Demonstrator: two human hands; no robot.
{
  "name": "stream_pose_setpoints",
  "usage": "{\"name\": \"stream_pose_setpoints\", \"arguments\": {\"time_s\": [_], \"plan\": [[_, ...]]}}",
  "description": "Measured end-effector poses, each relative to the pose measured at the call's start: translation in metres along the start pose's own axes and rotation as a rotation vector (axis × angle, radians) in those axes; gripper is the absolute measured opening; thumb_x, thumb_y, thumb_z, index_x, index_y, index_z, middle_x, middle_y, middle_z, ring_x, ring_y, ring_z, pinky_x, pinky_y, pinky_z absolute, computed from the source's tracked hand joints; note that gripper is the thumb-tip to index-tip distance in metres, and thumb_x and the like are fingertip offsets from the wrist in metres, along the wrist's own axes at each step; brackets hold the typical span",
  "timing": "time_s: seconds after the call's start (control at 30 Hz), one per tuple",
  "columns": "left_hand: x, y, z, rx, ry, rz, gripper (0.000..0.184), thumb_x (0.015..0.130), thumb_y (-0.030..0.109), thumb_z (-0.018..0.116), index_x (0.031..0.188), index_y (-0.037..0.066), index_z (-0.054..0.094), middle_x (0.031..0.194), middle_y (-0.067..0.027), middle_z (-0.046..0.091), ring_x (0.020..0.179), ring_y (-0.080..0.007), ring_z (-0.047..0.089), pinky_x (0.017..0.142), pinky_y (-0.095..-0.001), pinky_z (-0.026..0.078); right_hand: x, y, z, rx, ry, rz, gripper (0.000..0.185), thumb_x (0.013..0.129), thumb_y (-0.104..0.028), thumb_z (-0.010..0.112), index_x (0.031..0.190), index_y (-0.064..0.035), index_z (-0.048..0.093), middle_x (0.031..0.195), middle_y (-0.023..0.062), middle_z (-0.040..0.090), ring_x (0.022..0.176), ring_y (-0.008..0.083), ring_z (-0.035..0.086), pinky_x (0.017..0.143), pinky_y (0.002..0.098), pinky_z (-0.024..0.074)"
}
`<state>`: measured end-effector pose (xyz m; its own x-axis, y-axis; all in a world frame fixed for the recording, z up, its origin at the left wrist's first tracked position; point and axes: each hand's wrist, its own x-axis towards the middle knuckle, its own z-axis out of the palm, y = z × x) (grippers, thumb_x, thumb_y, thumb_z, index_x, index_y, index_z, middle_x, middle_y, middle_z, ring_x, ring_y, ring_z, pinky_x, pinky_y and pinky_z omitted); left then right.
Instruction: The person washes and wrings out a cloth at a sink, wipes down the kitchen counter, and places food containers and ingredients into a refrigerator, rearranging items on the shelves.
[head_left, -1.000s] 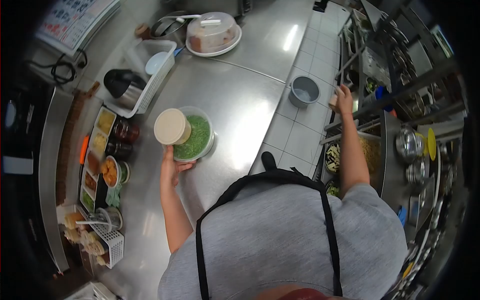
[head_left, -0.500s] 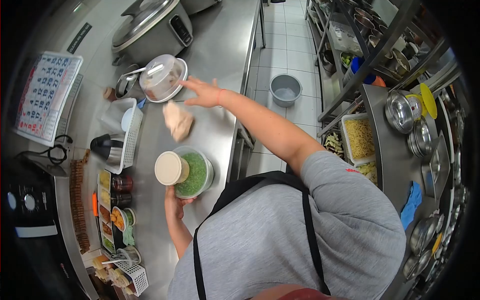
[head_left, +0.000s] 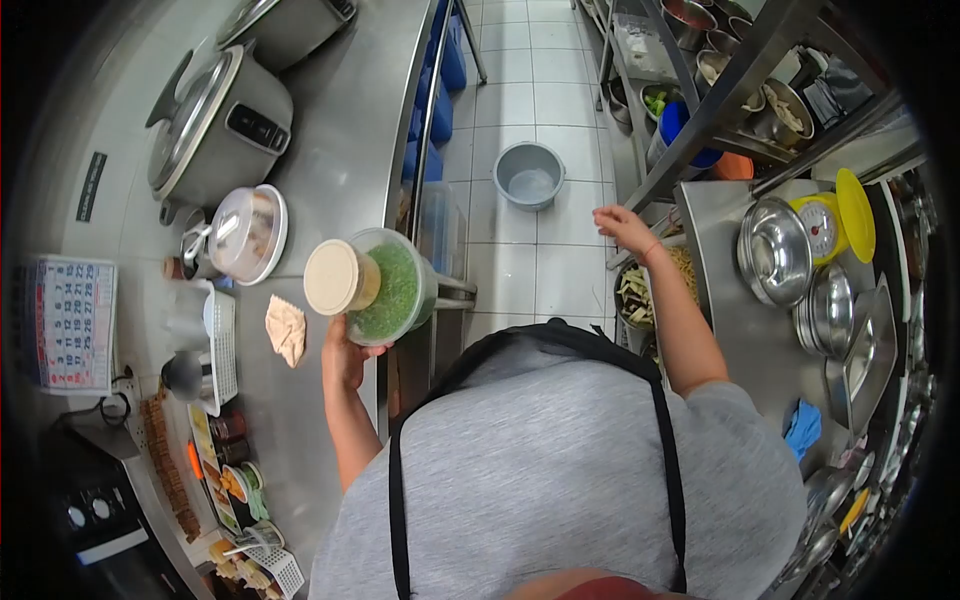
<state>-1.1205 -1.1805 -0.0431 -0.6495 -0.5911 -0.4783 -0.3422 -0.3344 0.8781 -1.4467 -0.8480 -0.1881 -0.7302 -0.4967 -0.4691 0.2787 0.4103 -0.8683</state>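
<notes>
My left hand point(head_left: 346, 358) grips a clear plastic tub point(head_left: 429, 292) of chopped green herbs point(head_left: 392, 298), raised at the counter's edge. A smaller round container point(head_left: 335, 278) with a beige lid rests against the tub's upper left, partly covering the herbs. Whether my fingers touch this container too is unclear. On the steel counter, left of the tub, lies a crumpled beige cloth point(head_left: 286, 330). My right hand point(head_left: 627, 232) reaches out over the aisle at the right, holding nothing, with its fingers partly spread and slightly bent.
A covered white dish point(head_left: 248, 236) and large cookers point(head_left: 225, 125) stand on the left counter point(head_left: 335, 130). The grey bucket point(head_left: 529, 176) sits on the tiled floor. To the right are metal bowls point(head_left: 775, 250), a yellow scale point(head_left: 822, 225) and a shelving rack point(head_left: 735, 100).
My right hand has swung from above the counter near the cloth to the right side of the aisle. The cloth now lies still; the tub and small container are lifted, and the view has shifted.
</notes>
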Motion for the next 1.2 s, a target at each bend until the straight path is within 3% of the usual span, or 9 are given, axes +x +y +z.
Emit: {"name": "stream_pose_setpoints", "arguments": {"time_s": [0.1,0.17,0.37,0.63,0.83,0.97,1.03,1.13,1.2], "plan": [[0.035,0.023,0.043,0.000,-0.098,-0.029,0.054,0.092,0.044,0.031,0.126,0.001,0.033,0.103,-0.0177,0.057,0.067,-0.0267,0.063,0.047,-0.0249,0.053,0.002,-0.021,-0.001,0.018,-0.145,0.039,0.038,0.084,-0.034,0.057,0.107,-0.0044,0.055,0.097,0.0044,0.058,0.086,0.0129,0.055,0.074,0.0251,0.0430],[0.062,0.037,0.065,-0.024,-0.131,-0.025,0.056,0.092,0.043,0.035,0.125,-0.002,0.034,0.102,-0.0192,0.057,0.066,-0.0286,0.063,0.049,-0.0263,0.054,0.025,-0.026,0.002,0.020,-0.238,0.032,0.035,0.083,-0.037,0.056,0.111,-0.0144,0.054,0.099,-0.0032,0.057,0.088,0.0076,0.053,0.071,0.0234,0.0373],[0.150,0.072,0.117,0.041,-0.219,-0.022,0.051,0.093,0.038,0.031,0.126,-0.001,0.033,0.102,-0.0189,0.057,0.067,-0.0286,0.063,0.050,-0.0274,0.055,0.131,-0.069,0.016,0.038,-0.355,-0.151,0.033,0.084,-0.033,0.057,0.110,-0.0111,0.055,0.097,-0.0011,0.057,0.087,0.0078,0.052,0.070,0.0216,0.0385],[0.287,0.151,0.164,0.126,-0.285,-0.013,0.051,0.093,0.038,0.032,0.126,0.000,0.032,0.104,-0.0190,0.056,0.067,-0.0284,0.063,0.050,-0.0259,0.054,0.243,-0.152,-0.034,0.069,-0.260,-0.161,0.033,0.084,-0.029,0.056,0.109,-0.0078,0.055,0.099,0.0029,0.059,0.088,0.0096,0.055,0.077,0.0254,0.0409],[0.376,0.208,0.221,0.139,-0.289,-0.017,0.049,0.093,0.037,0.033,0.125,0.000,0.033,0.106,-0.0184,0.055,0.069,-0.0294,0.063,0.049,-0.0273,0.054,0.336,-0.137,-0.090,0.206,-0.058,0.062,0.034,0.083,-0.037,0.054,0.108,-0.0137,0.054,0.101,-0.0020,0.057,0.085,0.0077,0.055,0.073,0.0281,0.0377],[0.440,0.229,0.273,0.123,-0.277,-0.015,0.050,0.092,0.038,0.036,0.125,0.001,0.035,0.108,-0.0176,0.054,0.071,-0.0277,0.063,0.049,-0.0275,0.053,0.413,-0.135,-0.125,0.220,-0.128,0.198,0.031,0.083,-0.039,0.055,0.104,-0.0155,0.053,0.095,-0.0026,0.057,0.081,0.0067,0.054,0.064,0.0267,0.0383],[0.480,0.236,0.297,0.131,-0.267,-0.022,0.052,0.091,0.041,0.034,0.127,0.004,0.035,0.110,-0.0146,0.053,0.074,-0.0238,0.063,0.049,-0.0247,0.052,0.468,-0.135,-0.153,0.185,-0.161,0.294,0.031,0.083,-0.039,0.056,0.103,-0.0159,0.053,0.093,-0.0027,0.057,0.079,0.0064,0.054,0.061,0.0262,0.0388],[0.527,0.255,0.347,0.100,-0.212,0.005,0.052,0.089,0.043,0.037,0.126,0.006,0.038,0.112,-0.0134,0.053,0.081,-0.0206,0.062,0.048,-0.0242,0.051,0.581,-0.114,-0.207,0.165,-0.173,0.373,0.029,0.080,-0.039,0.057,0.099,-0.0171,0.052,0.092,-0.0031,0.057,0.079,0.0113,0.056,0.074,0.0382,0.0383],[0.563,0.271,0.380,0.055,-0.183,-0.002,0.051,0.088,0.043,0.038,0.126,0.008,0.040,0.112,-0.0129,0.053,0.083,-0.0195,0.061,0.048,-0.0242,0.051,0.651,-0.117,-0.237,0.132,-0.048,0.412,0.027,0.080,-0.035,0.058,0.097,-0.0151,0.052,0.086,-0.0007,0.056,0.075,0.0125,0.055,0.067,0.0366,0.0375]]}}
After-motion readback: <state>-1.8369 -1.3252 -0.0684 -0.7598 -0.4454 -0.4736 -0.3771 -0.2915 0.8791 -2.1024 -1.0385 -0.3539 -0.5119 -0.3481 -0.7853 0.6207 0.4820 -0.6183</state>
